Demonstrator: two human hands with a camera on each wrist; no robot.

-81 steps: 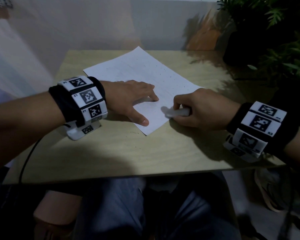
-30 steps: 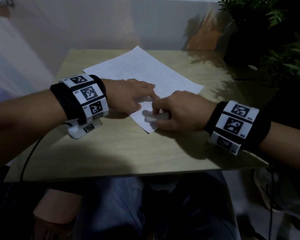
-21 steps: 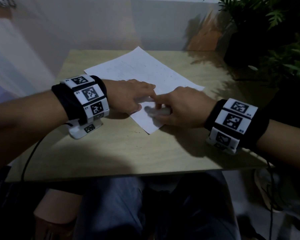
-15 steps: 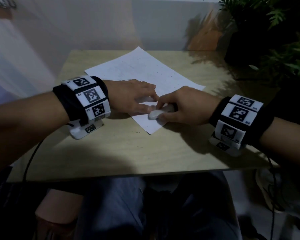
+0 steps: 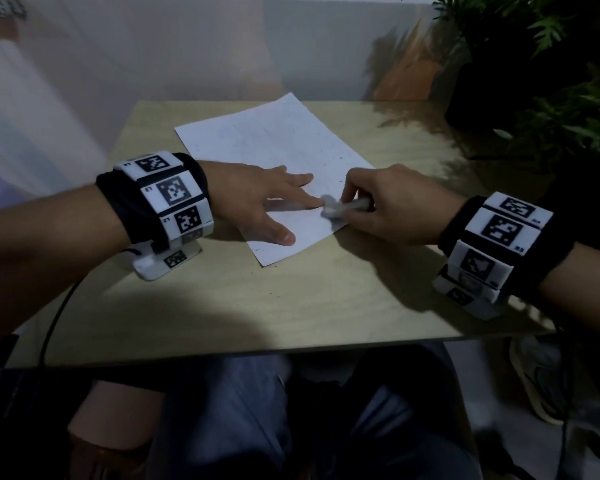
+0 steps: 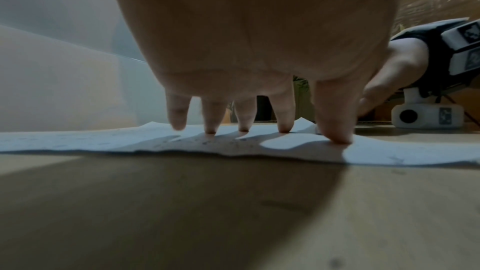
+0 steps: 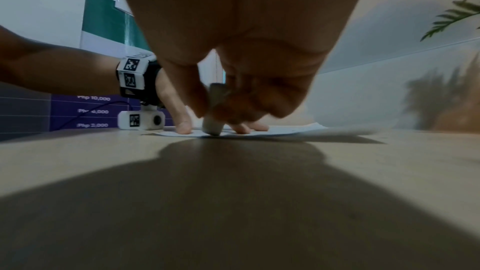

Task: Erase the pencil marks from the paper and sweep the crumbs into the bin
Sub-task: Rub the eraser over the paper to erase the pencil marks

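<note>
A white sheet of paper (image 5: pixel 274 147) lies askew on the wooden table (image 5: pixel 291 306), its near corner pointing toward the table's front edge. The left hand (image 5: pixel 257 202) lies flat on the paper's near-left part, fingers straight and spread, fingertips (image 6: pixel 337 139) pressing the sheet down. The right hand (image 5: pixel 388 206), at the paper's near-right edge, is curled around a white eraser (image 5: pixel 336 209), whose tip touches the paper just beside the left index finger. Potted plants (image 5: pixel 551 81) stand beyond the paper's far-right side.
</note>
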